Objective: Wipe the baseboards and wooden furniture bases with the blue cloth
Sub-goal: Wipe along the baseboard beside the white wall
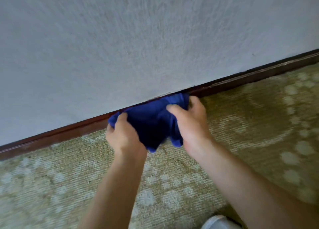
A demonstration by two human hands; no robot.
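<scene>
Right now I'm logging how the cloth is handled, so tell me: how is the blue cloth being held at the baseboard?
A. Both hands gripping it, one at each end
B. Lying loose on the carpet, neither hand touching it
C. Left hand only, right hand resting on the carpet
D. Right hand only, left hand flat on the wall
A: the left hand and right hand both grip the bunched blue cloth, held against the dark baseboard.

Hands I see: two, left hand [122, 135] and right hand [191, 123]
Blue cloth [151, 123]: one
Baseboard [241, 77]: one
Carpet [241, 125]: one
Wall [138, 38]: one
</scene>
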